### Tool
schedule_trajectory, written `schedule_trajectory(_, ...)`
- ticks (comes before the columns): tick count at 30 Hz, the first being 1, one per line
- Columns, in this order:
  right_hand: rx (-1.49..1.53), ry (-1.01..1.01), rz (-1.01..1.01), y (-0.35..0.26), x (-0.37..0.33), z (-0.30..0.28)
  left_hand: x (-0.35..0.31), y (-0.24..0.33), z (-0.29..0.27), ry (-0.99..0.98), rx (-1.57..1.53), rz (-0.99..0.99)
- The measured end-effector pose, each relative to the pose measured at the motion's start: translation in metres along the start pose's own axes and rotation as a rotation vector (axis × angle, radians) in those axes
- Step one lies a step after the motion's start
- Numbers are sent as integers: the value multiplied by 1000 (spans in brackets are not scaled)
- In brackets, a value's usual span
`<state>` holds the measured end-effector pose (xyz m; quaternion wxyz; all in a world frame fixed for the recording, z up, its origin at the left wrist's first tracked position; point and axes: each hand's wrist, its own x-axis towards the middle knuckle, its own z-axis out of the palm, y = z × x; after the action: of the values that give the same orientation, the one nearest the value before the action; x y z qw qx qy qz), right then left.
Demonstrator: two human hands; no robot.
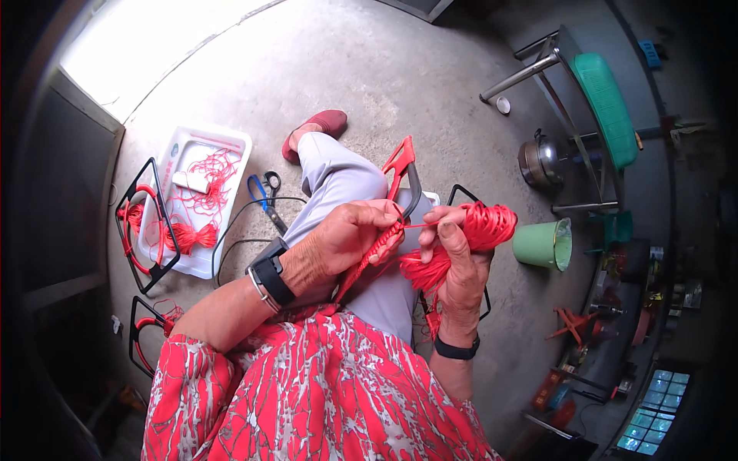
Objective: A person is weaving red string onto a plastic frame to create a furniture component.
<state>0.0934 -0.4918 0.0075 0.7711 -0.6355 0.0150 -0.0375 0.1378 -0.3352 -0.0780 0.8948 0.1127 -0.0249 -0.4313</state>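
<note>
My left hand (350, 234) is closed on a red braided cord band (397, 163) that runs along a dark curved frame (415, 192) over my lap. Its thumb and fingers pinch the braid near the middle. My right hand (463, 280) grips a thick looped bundle of red cord (492, 224), with loops hanging out on both sides of the fingers. A single strand of red cord (417, 225) stretches taut between the two hands. Part of the frame is hidden behind my hands and leg.
On the floor at left lies a white tray (240, 154) with red cord, beside black frames (159, 201) with red wrapping and blue-and-black scissors (269, 201). At right are a green bucket (536, 244), a steel kettle (540, 160) and a metal-legged stand (530, 71) with a green basin (606, 107).
</note>
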Motion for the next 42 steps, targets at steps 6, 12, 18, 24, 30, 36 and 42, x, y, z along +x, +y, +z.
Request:
schedule_trajectory(6, -291, -52, -4, -10, 22, 11, -1, 9, -5, 23, -2, 53)
schedule_trajectory(12, -230, -56, 24, 1, 44, 20, 2, 12, -6, 42, 6, 58)
schedule_trajectory(18, -211, -72, -1, 4, 58, 23, 3, 16, 1, 74, -14, 68)
schedule_trajectory(24, -306, -53, -23, 4, 61, 16, 3, 16, 6, 115, 9, 86)
schedule_trajectory(30, -150, 63, -16, 11, 46, 3, 1, 11, 6, 126, 69, 139)
schedule_trajectory(36, -68, 168, 47, 15, 25, -36, -4, 10, 6, 142, 167, 155)
schedule_trajectory(42, -199, 156, 119, 1, 4, -74, -7, 11, 18, 237, 289, 181)
